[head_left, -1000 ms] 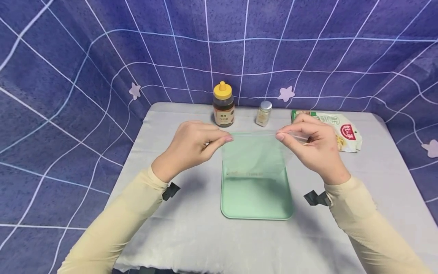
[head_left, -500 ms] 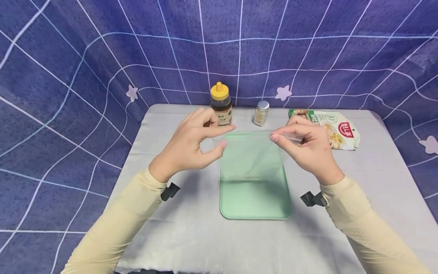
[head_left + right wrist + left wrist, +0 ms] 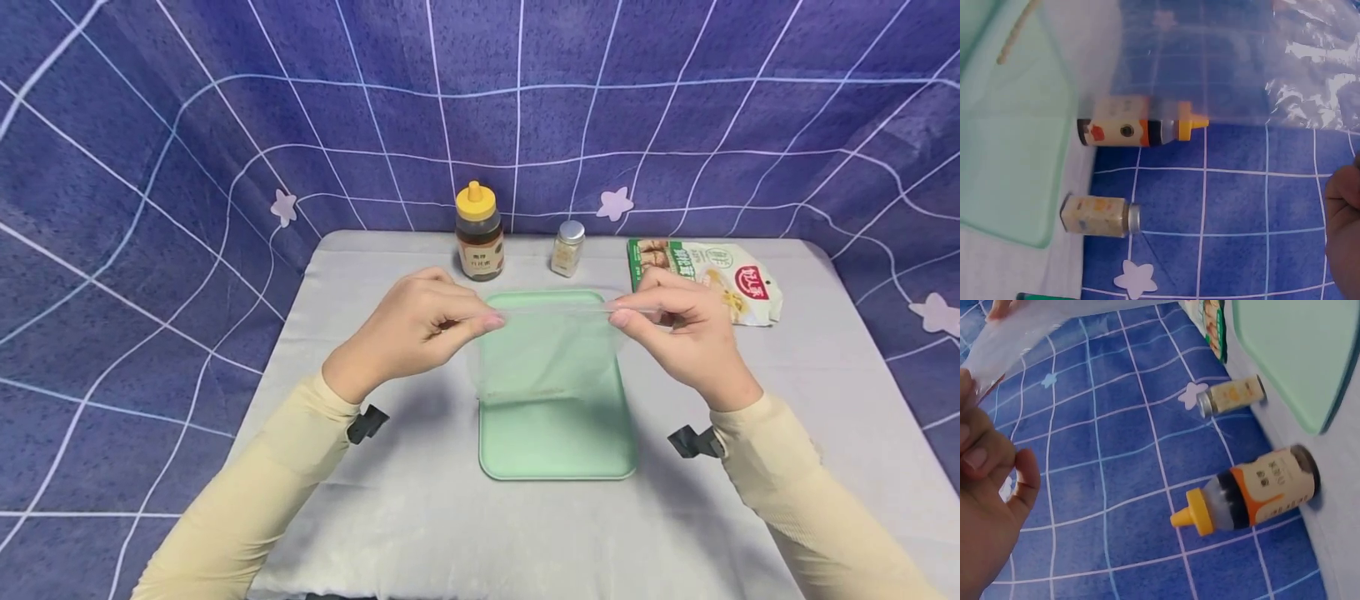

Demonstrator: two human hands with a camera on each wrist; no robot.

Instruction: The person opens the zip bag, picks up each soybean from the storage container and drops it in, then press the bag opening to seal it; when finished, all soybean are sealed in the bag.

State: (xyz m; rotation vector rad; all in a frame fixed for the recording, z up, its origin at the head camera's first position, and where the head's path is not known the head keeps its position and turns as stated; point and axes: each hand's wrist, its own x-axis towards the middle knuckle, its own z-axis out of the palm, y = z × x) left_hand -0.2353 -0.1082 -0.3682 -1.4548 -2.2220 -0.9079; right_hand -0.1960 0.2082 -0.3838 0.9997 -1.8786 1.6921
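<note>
A clear plastic bag [image 3: 551,354] hangs between both hands above the light-green tray [image 3: 558,450]. At its upper left corner my left hand [image 3: 416,333] pinches the edge between thumb and forefinger. My right hand [image 3: 686,337] pinches the upper right part the same way. A thin brownish line of something lies along the bag's bottom; its kind cannot be made out. In the right wrist view the bag [image 3: 1229,62] spreads across the top, partly veiling the yellow-capped bottle [image 3: 1122,131]. The left wrist view shows the left hand [image 3: 991,494] with curled fingers near the film.
At the back of the white-covered table [image 3: 390,517] stand a squeeze bottle [image 3: 480,237] of dark liquid and a small silver-capped jar [image 3: 567,250]. A green and white food packet [image 3: 720,279] lies behind the right hand. Blue curtain [image 3: 375,117] walls close off the back and sides.
Half a second ago my left thumb and forefinger were spread apart at the bag's edge; now they pinch it again. The right hand keeps its pinch and sits slightly lower.
</note>
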